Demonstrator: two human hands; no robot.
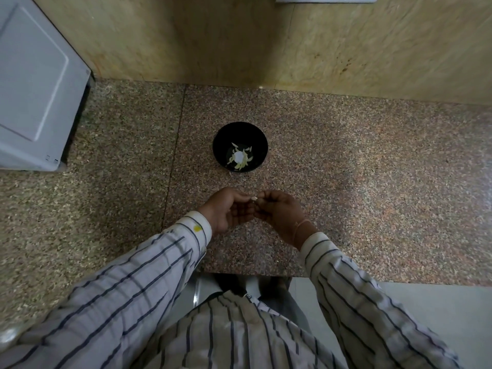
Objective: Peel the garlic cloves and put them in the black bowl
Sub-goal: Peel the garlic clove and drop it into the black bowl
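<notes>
A black bowl (240,134) stands on the speckled granite counter, with pale garlic pieces (239,159) lying on its bottom. Just in front of it my left hand (226,210) and my right hand (281,213) meet above the counter. A small pale garlic clove (254,198) shows between the fingertips of both hands, pinched from each side. Most of the clove is hidden by my fingers, so I cannot tell how much skin is on it.
A grey appliance (34,83) stands at the far left of the counter (372,169). A beige stone wall (239,41) closes the back. The counter's front edge runs just below my wrists, with floor beyond it at the lower right.
</notes>
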